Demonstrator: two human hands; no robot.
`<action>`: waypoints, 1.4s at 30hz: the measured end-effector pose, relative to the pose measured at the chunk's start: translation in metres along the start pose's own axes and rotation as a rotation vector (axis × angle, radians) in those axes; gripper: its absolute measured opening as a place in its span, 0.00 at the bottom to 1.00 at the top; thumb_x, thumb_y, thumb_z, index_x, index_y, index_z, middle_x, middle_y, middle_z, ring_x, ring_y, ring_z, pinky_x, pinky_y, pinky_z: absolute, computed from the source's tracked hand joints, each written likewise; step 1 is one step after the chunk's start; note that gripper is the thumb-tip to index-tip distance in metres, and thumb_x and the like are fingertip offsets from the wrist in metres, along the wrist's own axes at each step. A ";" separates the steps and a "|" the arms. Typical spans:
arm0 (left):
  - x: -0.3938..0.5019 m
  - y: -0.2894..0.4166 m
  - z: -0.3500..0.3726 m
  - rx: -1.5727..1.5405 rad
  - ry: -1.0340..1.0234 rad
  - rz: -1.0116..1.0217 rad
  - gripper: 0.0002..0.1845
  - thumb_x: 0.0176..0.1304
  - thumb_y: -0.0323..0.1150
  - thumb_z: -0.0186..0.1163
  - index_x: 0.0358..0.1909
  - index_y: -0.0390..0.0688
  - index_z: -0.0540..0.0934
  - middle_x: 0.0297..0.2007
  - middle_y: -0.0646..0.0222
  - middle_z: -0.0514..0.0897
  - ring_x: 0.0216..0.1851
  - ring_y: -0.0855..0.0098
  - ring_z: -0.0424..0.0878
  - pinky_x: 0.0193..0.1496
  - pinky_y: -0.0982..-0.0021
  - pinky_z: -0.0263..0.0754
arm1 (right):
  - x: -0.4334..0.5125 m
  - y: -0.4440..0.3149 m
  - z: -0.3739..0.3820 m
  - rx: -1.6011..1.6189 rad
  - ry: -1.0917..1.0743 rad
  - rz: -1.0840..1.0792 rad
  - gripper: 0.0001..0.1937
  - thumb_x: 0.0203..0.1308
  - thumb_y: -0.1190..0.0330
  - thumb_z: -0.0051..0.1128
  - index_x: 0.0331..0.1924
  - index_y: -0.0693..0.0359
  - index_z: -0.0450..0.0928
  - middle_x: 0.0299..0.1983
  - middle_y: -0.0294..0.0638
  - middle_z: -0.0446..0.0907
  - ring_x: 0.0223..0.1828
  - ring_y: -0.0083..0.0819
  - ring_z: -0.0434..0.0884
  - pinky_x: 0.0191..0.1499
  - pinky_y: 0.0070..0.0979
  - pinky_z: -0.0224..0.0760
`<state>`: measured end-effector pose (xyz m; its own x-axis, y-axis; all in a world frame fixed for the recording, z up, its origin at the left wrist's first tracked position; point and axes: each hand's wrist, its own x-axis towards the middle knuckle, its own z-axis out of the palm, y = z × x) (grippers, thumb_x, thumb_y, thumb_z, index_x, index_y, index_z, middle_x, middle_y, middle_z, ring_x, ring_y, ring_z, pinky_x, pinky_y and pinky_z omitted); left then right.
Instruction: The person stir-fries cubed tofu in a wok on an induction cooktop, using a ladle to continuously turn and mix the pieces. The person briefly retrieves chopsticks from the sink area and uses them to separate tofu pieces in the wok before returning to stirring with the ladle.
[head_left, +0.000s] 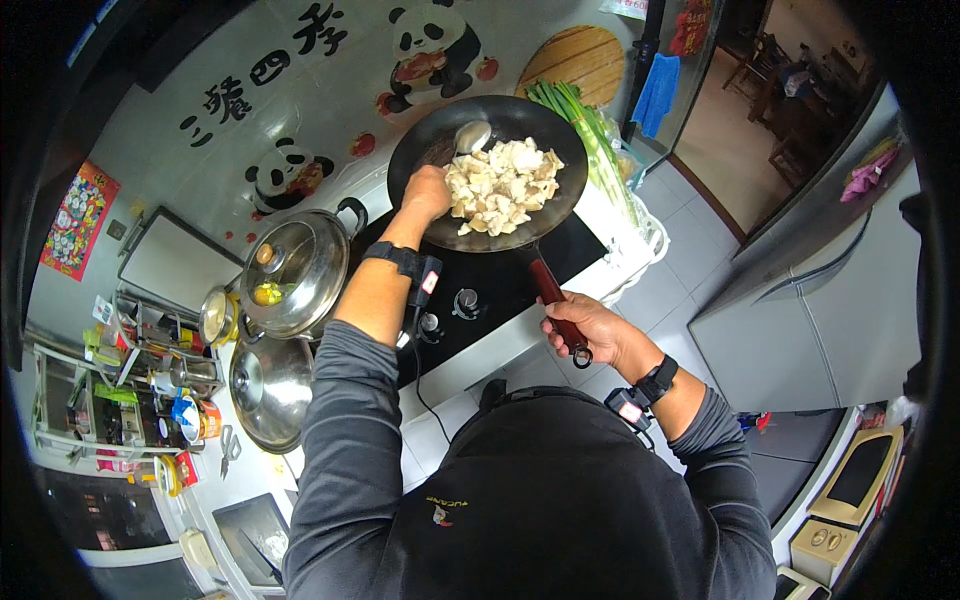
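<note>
A dark wok (420, 142) with a red handle is over the black cooktop (487, 300); whether it rests there or is lifted I cannot tell. Many pale chopped pieces with brownish edges, apparently mushroom, lie in it (502, 184). My left hand (429, 191) is closed at the wok's left side, apparently on the handle of a metal ladle (473, 138); the hand hides most of that handle. The ladle's bowl is beside the pieces, near the wok's far wall. My right hand (581, 326) grips the wok's red handle (547, 283), with the thumb on top.
Left of the cooktop are a lidded steel pot (296, 270), a large metal lid (274, 397), scissors (229, 450) and a rack (82, 405) of jars. Green onions (592, 142) lie right of the wok, before a round wooden board (581, 60). A refrigerator (787, 330) stands at right.
</note>
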<state>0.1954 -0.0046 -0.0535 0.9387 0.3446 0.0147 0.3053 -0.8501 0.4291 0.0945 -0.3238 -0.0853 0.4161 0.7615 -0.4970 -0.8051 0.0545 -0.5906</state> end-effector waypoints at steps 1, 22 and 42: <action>0.000 0.004 0.006 -0.089 -0.005 -0.050 0.19 0.61 0.26 0.55 0.53 0.49 0.83 0.51 0.51 0.82 0.56 0.55 0.79 0.60 0.62 0.73 | 0.000 0.000 0.000 -0.002 -0.005 -0.004 0.12 0.66 0.70 0.54 0.48 0.56 0.64 0.27 0.37 0.75 0.19 0.26 0.76 0.20 0.24 0.75; -0.123 -0.021 -0.143 0.367 -0.240 0.549 0.26 0.52 0.18 0.52 0.53 0.45 0.82 0.38 0.49 0.84 0.40 0.50 0.83 0.46 0.58 0.78 | 0.000 0.002 0.001 -0.023 0.033 -0.002 0.12 0.68 0.69 0.52 0.52 0.56 0.67 0.28 0.38 0.76 0.20 0.26 0.75 0.20 0.22 0.71; -0.090 0.022 -0.029 0.576 -0.181 0.400 0.13 0.64 0.28 0.51 0.45 0.45 0.83 0.36 0.52 0.85 0.41 0.51 0.84 0.44 0.54 0.79 | -0.001 -0.001 0.003 -0.038 0.004 0.002 0.13 0.66 0.70 0.54 0.48 0.56 0.62 0.27 0.36 0.75 0.20 0.26 0.77 0.20 0.24 0.76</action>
<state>0.1126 -0.0432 -0.0187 0.9928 -0.0662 -0.1001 -0.0784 -0.9893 -0.1228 0.0937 -0.3222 -0.0823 0.4165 0.7588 -0.5008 -0.7895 0.0287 -0.6131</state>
